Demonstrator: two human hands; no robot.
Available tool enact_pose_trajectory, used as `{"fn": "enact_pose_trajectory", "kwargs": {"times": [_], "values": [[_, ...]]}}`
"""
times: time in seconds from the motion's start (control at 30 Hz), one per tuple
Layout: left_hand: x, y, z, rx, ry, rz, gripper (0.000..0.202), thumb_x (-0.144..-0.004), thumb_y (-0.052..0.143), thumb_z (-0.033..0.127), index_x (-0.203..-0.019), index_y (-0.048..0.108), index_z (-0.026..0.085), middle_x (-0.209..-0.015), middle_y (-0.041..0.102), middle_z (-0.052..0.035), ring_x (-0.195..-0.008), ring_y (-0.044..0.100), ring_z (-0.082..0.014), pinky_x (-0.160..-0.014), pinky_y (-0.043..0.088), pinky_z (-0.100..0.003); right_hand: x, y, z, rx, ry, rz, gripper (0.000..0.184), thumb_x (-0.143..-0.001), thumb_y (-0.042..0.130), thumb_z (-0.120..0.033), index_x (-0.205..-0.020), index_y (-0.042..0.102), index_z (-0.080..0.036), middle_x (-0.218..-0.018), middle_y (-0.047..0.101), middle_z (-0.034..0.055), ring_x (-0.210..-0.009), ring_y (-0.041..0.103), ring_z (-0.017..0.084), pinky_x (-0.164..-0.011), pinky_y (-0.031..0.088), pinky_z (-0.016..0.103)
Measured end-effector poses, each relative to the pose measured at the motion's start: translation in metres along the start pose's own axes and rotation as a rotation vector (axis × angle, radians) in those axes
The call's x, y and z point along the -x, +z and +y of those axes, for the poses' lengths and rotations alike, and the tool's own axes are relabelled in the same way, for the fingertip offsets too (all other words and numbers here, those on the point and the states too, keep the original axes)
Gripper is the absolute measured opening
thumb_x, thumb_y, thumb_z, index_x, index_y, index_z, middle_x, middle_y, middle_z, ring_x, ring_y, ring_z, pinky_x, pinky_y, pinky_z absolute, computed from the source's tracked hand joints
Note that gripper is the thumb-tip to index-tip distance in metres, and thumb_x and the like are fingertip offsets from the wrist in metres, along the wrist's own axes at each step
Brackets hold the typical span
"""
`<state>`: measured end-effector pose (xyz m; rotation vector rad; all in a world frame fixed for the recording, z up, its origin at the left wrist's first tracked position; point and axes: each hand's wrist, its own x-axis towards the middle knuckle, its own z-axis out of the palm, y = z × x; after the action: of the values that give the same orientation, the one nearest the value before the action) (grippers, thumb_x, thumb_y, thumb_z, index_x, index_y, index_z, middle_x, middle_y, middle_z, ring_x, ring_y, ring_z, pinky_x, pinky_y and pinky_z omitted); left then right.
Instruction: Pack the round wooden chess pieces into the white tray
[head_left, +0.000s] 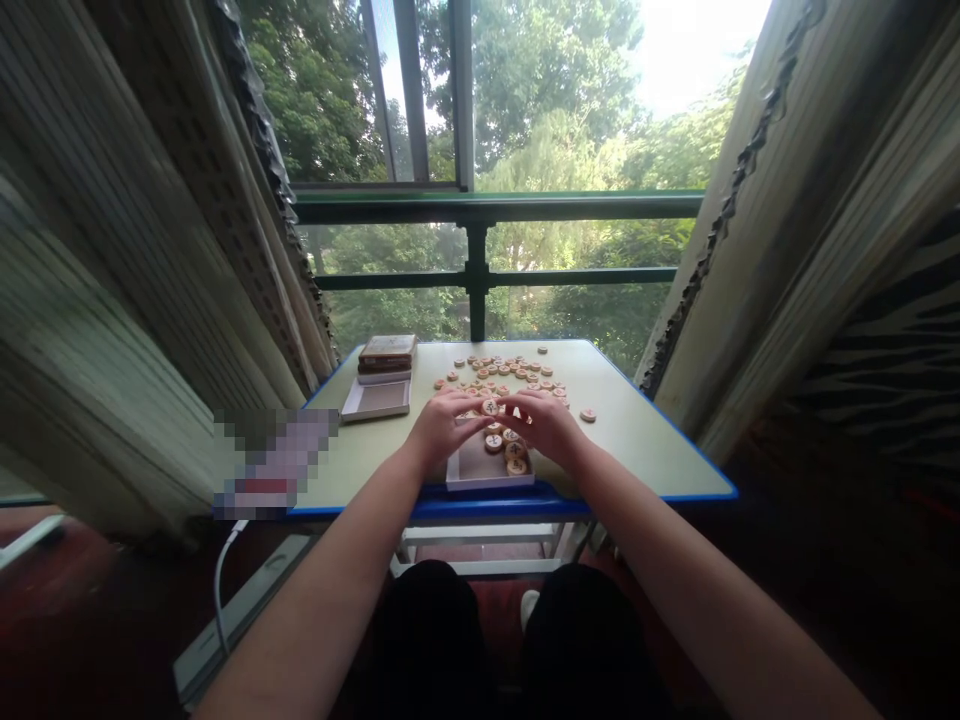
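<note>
A round wooden Chinese chess piece (490,407) with a dark character faces me, held up between the fingertips of both hands. My left hand (442,428) closes on its left edge, and my right hand (549,424) pinches it from the right. Just below them, a shallow white box tray (471,467) sits by the table's front edge. Several pieces lie in its right part, among them one Chinese chess piece (515,466) in the near corner. Many loose Chinese chess pieces (517,371) are scattered behind my hands, some partly hidden by them.
On the left of the pale, blue-edged table (637,450) are an open box tray (379,396) and stacked boxes (388,349). A pixelated object with a white cable (218,580) is at the left edge. One piece (588,415) lies apart at right.
</note>
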<state>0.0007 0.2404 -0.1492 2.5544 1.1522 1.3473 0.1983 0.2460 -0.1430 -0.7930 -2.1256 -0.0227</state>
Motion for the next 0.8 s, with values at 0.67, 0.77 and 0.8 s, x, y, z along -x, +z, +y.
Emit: {"fn": "enact_pose_trajectory", "kwargs": {"times": [0.67,0.77,0.8], "values": [[-0.002,-0.006,0.012,0.048,-0.035,0.018,0.025,-0.069,0.07,0.033,-0.089,0.068,0.018,-0.086,0.07,-0.0053,-0.082,0.06,-0.0194,-0.077,0.049,-0.033,0.0,-0.001,0.0,-0.08,0.034,-0.046,0.015,-0.076,0.064,-0.027,-0.089,0.067,-0.021,-0.073,0.066,0.0013,-0.059,0.055,0.011,-0.058,0.044,0.023],[-0.002,-0.005,0.011,0.041,-0.032,-0.011,0.021,-0.07,0.069,0.033,-0.085,0.068,0.018,-0.084,0.069,-0.0052,-0.081,0.059,-0.0194,-0.076,0.049,-0.033,-0.001,-0.002,-0.001,-0.107,0.032,-0.067,0.015,-0.076,0.063,-0.026,-0.089,0.067,-0.02,-0.072,0.066,0.001,-0.059,0.055,0.011,-0.058,0.044,0.023],[-0.002,-0.005,0.011,0.039,-0.043,-0.013,0.021,-0.069,0.069,0.032,-0.084,0.067,0.018,-0.083,0.069,-0.0049,-0.081,0.059,-0.0194,-0.075,0.049,-0.033,-0.001,-0.003,0.0,-0.108,0.032,-0.07,0.015,-0.075,0.063,-0.025,-0.089,0.067,-0.02,-0.072,0.065,0.0009,-0.059,0.055,0.011,-0.058,0.044,0.023]]}}
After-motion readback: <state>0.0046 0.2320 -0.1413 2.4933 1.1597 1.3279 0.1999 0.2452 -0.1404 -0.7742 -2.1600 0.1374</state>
